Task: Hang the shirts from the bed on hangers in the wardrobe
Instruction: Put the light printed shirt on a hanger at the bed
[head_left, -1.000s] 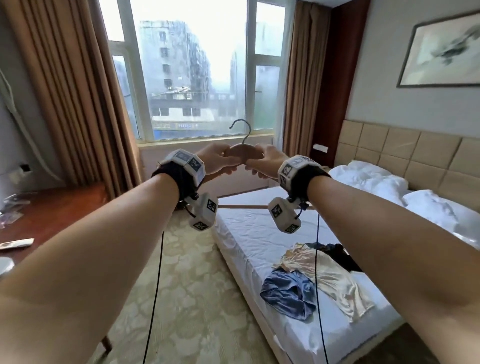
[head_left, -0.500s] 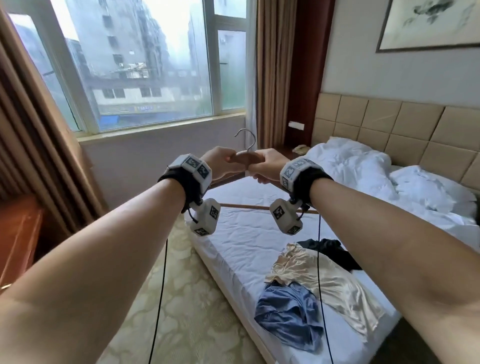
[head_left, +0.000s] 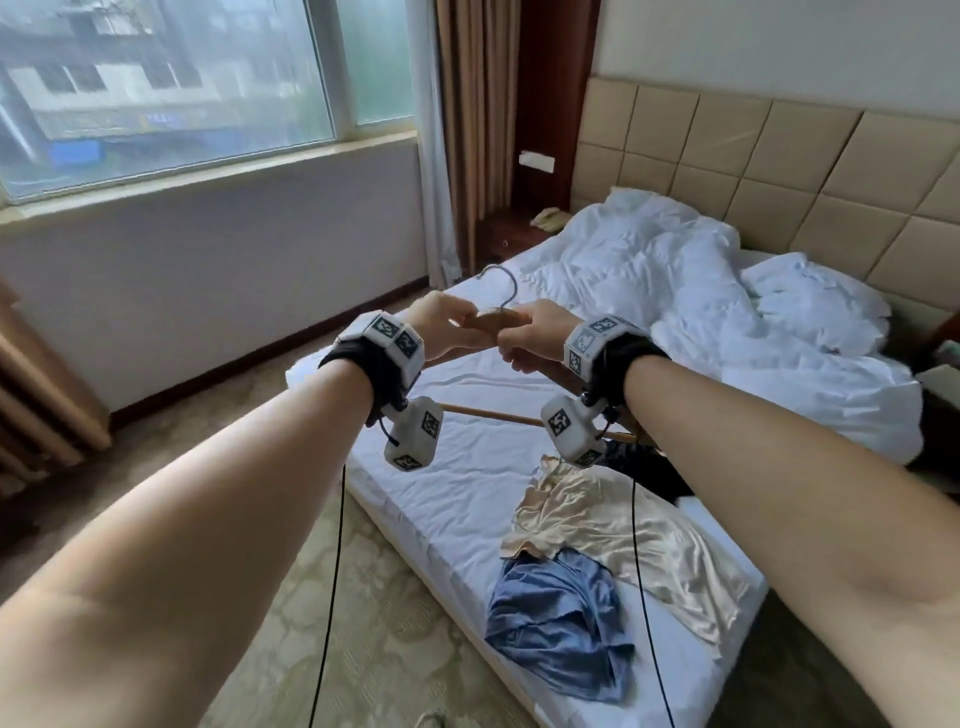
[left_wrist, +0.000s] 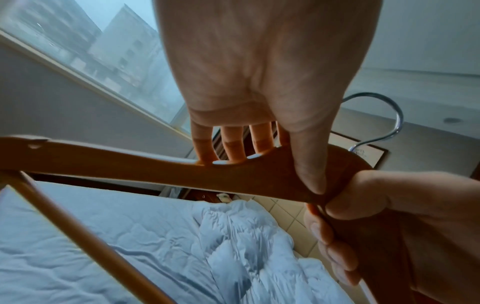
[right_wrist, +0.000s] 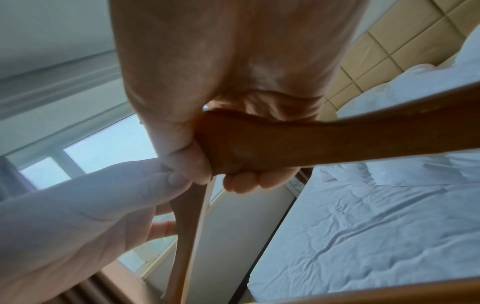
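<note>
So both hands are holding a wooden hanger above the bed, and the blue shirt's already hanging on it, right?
Not quite. Both hands, left hand and right hand, do grip the wooden hanger above the bed, but it is bare. The head view shows the blue shirt lying on the bed.

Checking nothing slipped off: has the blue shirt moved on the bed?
No. The blue shirt still lies at the bed edge, against the cream shirt.

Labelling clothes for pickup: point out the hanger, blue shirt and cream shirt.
hanger (left_wrist: 155, 170): left wrist view, wooden shoulder.
blue shirt (head_left: 556, 618): head view, crumpled middle.
cream shirt (head_left: 623, 525): head view, its body.
</note>
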